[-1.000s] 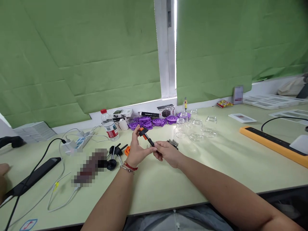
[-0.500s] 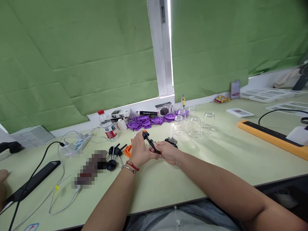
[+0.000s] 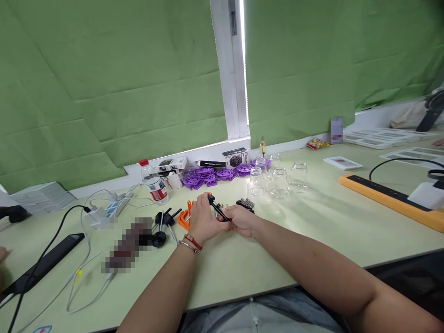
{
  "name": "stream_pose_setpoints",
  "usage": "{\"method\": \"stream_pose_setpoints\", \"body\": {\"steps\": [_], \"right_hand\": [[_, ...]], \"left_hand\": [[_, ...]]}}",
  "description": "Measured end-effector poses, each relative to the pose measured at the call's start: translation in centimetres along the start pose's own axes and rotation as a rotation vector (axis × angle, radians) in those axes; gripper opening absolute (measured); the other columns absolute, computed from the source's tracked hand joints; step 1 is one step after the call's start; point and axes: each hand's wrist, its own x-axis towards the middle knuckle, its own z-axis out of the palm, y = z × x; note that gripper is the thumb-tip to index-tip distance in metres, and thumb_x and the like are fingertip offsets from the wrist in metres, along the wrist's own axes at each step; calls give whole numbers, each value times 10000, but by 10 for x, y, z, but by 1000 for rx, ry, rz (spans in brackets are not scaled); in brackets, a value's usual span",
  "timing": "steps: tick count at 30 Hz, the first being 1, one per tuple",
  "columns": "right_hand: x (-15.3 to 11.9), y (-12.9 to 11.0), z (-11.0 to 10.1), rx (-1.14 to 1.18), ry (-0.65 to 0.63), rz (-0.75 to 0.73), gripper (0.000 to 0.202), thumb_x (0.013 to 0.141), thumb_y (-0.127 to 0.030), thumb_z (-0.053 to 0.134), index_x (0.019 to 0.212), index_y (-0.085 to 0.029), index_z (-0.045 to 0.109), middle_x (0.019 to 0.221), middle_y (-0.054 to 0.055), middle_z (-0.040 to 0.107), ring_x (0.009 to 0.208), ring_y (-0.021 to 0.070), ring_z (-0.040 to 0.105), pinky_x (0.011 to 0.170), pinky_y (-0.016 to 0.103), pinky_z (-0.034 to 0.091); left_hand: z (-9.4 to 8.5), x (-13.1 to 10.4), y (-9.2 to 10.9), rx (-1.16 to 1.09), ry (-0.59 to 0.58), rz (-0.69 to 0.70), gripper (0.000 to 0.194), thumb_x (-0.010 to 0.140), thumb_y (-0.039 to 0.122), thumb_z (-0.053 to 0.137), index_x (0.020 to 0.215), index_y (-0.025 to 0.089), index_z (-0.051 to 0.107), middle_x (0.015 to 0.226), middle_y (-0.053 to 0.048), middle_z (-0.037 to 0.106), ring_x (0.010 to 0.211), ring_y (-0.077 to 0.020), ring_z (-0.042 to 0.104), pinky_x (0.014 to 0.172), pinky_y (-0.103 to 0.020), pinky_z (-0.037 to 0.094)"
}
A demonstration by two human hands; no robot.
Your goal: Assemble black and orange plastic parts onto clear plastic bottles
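Observation:
Both hands meet over the middle of the pale green table point(image 3: 243, 273). My left hand point(image 3: 205, 221) is closed around a black rod-like part point(image 3: 218, 207), which has a bit of orange at its upper end. My right hand point(image 3: 242, 220) pinches the lower end of the same part, its fingers touching those of my left hand. Just beyond the hands lie black pieces and small metal springs point(image 3: 247, 202). Orange hooked pieces point(image 3: 183, 220) sit left of my left hand, beside black parts with metal rods point(image 3: 165, 219).
Behind the hands are purple parts point(image 3: 225, 174), a red-capped bottle point(image 3: 154, 185) and upturned clear glass cups point(image 3: 279, 180). An orange power strip point(image 3: 388, 199) lies at the right. Cables, a black phone-like slab point(image 3: 45, 263) and a co-worker's hand point(image 3: 3, 254) are at the left.
The black part's upper end has tilted slightly down and to the right, with my left hand turning a little. More of the orange pieces shows. The whole view has shifted slightly.

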Motion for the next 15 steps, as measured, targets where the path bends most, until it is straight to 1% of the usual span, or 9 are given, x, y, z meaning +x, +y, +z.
{"method": "stream_pose_setpoints", "body": {"steps": [5,11,15], "right_hand": [[1,-2,0,-15,3,4,230,882,-176,432,663,-146,497,562,3,530,425,98,442,455,252,349],[7,4,-1,-22,14,39,216,877,-180,430,668,-152,479,570,3,520,412,98,432,437,250,348],[8,6,0,-18,18,71,184,856,-184,455,673,-164,463,568,-7,514,412,98,431,429,242,353]], "left_hand": [[-1,1,2,52,12,-18,909,421,516,752,1174,209,347,1068,-61,473,1007,-270,498,851,-388,400],[3,-1,2,108,52,-27,781,415,485,749,1046,204,385,990,-47,476,949,-257,504,802,-375,412],[6,-2,3,111,30,-51,680,430,450,739,960,206,390,944,-36,470,886,-233,512,719,-345,426]]}}
